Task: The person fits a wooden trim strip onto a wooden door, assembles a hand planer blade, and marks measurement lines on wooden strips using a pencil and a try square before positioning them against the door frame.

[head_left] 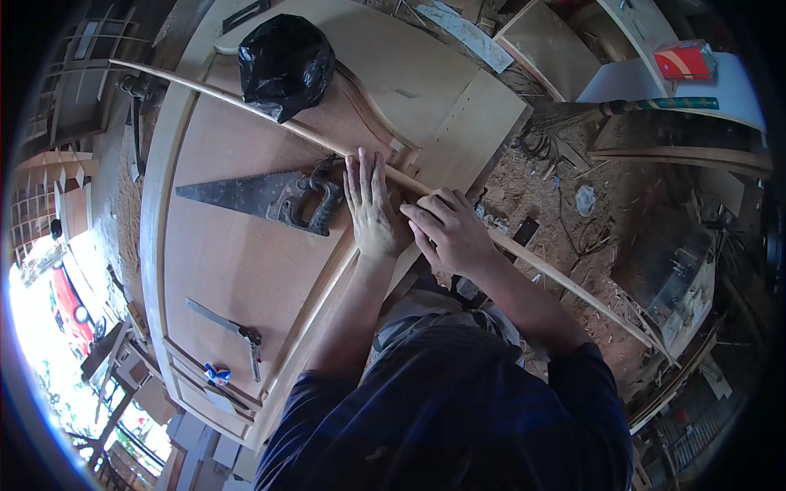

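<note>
A long thin wooden strip [540, 266] runs diagonally across a large wooden panel with a raised frame [237, 262] and past its edge on the right. My left hand [378, 217] lies flat against the strip with its fingers stretched out. Close beside it, my right hand [454, 227] is closed at the strip, fingers curled and thumb drawn in; what it grips, if anything, is hidden. Left of my left hand, a handsaw [246, 196] rests on the panel, its handle near my wrist. Lower on the panel lies a metal square-like tool [221, 317].
A black plastic bag [286, 65] sits on the panel beside the strip. A small blue-and-white object [217, 375] lies at the lower left. Sawdust and scraps cover the floor [532, 184], with a green-handled broom [663, 104] and a red box [686, 61] at the upper right.
</note>
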### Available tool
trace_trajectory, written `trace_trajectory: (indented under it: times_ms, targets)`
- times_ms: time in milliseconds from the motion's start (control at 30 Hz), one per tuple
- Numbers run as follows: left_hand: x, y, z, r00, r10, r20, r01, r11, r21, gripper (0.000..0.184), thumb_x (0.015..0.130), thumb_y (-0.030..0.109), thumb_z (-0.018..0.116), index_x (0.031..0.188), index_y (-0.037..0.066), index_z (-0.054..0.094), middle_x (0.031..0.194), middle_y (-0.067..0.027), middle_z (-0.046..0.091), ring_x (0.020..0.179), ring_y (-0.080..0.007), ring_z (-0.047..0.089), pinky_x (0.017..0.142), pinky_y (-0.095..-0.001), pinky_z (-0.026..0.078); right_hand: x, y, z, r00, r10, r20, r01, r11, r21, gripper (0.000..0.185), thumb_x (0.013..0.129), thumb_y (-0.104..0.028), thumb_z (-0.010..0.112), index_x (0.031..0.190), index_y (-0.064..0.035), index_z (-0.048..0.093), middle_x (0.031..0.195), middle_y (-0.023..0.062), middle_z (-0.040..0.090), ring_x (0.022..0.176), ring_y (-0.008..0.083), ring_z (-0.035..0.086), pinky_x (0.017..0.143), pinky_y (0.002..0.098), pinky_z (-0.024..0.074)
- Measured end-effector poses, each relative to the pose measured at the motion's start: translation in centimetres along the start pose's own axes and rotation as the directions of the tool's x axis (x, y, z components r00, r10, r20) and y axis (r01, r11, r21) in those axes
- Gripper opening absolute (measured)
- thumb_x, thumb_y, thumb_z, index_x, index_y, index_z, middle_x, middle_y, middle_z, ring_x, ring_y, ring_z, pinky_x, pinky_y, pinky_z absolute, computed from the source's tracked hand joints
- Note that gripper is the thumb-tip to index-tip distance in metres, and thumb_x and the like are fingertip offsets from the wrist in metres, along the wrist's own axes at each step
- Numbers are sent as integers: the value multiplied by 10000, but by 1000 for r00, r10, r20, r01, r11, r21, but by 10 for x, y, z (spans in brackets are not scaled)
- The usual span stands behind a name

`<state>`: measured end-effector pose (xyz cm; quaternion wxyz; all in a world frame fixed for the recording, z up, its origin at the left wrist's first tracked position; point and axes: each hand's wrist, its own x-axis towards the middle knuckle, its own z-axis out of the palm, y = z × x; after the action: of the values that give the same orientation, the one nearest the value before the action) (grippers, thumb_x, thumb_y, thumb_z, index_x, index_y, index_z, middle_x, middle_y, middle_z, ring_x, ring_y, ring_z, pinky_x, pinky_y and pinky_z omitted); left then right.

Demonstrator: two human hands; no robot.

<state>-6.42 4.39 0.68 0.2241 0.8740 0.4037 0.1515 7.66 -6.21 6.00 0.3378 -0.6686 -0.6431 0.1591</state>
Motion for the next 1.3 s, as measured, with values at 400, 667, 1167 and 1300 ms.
trace_trajectory:
  times_ms: [400, 667, 1167, 1300]
  targets:
    - [0, -1, -3, 1000, 13, -18, -14, 999, -40, 871, 902, 215, 674, 1690, 52, 339, 1785, -223, 252, 1663, -464, 184, 1346, -598, 179, 1, -13, 8, 999, 39, 5, -38, 995, -94, 295, 949, -124, 695, 1227, -29, 726, 1099, 108, 646, 1054, 318, 615, 949, 495, 499]
    - [2, 7, -10, 998, 23, -60, -26, 998, -51, 998, 882, 443, 818, 1660, 6, 372, 1754, -255, 298, 1652, -463, 215, 1340, -602, 201, -7, -28, -17, 988, 155, -13, -155, 979, -128, 277, 1011, -166, 684, 1257, -48, 730, 1130, 120, 717, 1073, 315, 661, 965, 480, 494]
    - [-15, -7, -6, 951, -52, -304, -66, 930, -363, 855, 961, 108, 693, 1675, -58, 252, 1722, -336, 264, 1610, -504, 274, 1327, -547, 249, -98, 26, -31, 890, 455, -33, -456, 887, -71, 305, 928, -182, 794, 1185, -66, 677, 1024, 187, 720, 941, 433, 738, 736, 537, 579]
    - [-18, -10, -2, 953, -111, -281, -12, 916, -401, 816, 926, 75, 676, 1647, -48, 312, 1656, -298, 383, 1550, -479, 367, 1307, -532, 287, -126, 2, -85, 875, 438, -206, -455, 890, -38, 251, 903, -182, 841, 1061, -45, 703, 936, 162, 691, 840, 411, 709, 688, 484, 549]
